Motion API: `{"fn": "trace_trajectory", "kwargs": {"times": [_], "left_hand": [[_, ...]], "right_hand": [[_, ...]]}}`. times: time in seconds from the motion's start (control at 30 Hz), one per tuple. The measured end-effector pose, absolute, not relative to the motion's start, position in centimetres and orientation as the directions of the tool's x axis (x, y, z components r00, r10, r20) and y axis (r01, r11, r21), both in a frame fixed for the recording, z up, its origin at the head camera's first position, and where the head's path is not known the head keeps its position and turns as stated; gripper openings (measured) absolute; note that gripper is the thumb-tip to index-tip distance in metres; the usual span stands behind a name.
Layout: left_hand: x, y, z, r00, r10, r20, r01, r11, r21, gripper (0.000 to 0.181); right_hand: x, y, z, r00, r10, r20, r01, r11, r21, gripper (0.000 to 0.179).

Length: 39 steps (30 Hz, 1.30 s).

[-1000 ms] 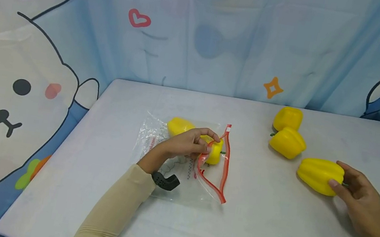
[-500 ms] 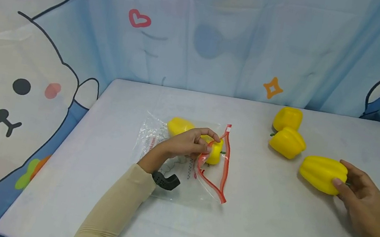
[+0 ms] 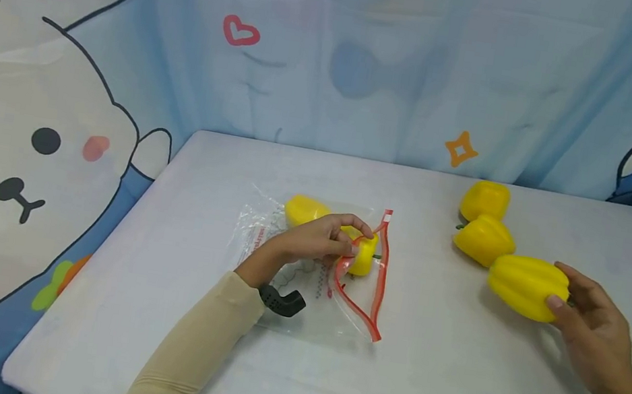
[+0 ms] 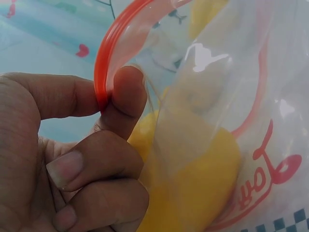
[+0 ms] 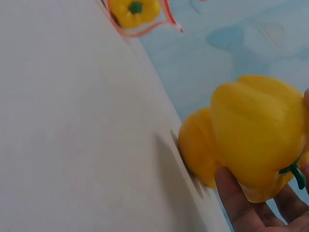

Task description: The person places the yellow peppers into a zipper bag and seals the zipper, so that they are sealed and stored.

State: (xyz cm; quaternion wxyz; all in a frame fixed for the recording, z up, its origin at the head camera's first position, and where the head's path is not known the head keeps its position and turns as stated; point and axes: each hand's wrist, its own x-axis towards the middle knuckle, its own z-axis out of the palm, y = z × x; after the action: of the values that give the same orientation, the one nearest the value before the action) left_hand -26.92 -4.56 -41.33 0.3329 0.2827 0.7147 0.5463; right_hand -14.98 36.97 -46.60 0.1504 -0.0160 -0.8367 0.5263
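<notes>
My left hand (image 3: 315, 241) pinches the red zip edge (image 4: 102, 72) of a clear plastic bag (image 3: 299, 310) between thumb and forefinger, and the bag's mouth gapes to the right. Inside the bag lie yellow bell peppers, one (image 3: 304, 210) toward the back and another (image 3: 364, 259) near the mouth, partly hidden by the hand. On the right side, my right hand (image 3: 597, 327) grips a yellow bell pepper (image 3: 526, 287) by its stem end, above the table with a shadow beneath. The green stem (image 5: 294, 173) shows in the right wrist view.
Two more yellow bell peppers, a rear one (image 3: 486, 200) and a nearer one (image 3: 484, 240), rest close together at the table's back right. A blue printed curtain (image 3: 320, 89) hangs behind the white table (image 3: 416, 389).
The right hand has lifted its bell pepper slightly and shifted it left, closer to the two on the table. The left hand keeps its hold on the bag. The head view has shifted a little.
</notes>
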Motion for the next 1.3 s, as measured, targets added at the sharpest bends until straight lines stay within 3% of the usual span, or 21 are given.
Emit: {"fn": "trace_trajectory", "kwargs": {"times": [0.2,0.47,0.73,0.87,1.3], "left_hand": [[-27.0,-4.3,-41.2,-0.62,0.765,-0.174,0.045,0.256,0.966,0.037],[-27.0,-4.4,-41.1,-0.626,0.758,-0.181,0.035,0.259,0.965,0.036],[-27.0,-4.5,-41.3,-0.63,0.751,-0.196,0.017,0.266,0.964,0.036],[-27.0,-4.4,-41.2,-0.633,0.75,-0.191,0.027,0.268,0.963,0.037],[-27.1,-4.6,-41.5,-0.62,0.761,-0.188,0.047,0.276,0.96,0.036]], "right_hand": [[-15.2,34.7,-46.0,-0.967,0.095,0.235,-0.166,0.46,-0.872,0.053],[-16.6,30.5,-44.5,-0.949,-0.052,0.312,-0.306,0.397,-0.865,0.053],[-18.1,26.6,-43.3,-0.924,-0.171,0.343,-0.366,0.13,-0.922,0.051],[-18.8,25.1,-43.4,-0.927,-0.181,0.329,-0.346,0.071,-0.936,0.05],[-19.1,23.1,-45.5,-0.943,-0.183,0.279,-0.316,0.222,-0.923,0.049]]}}
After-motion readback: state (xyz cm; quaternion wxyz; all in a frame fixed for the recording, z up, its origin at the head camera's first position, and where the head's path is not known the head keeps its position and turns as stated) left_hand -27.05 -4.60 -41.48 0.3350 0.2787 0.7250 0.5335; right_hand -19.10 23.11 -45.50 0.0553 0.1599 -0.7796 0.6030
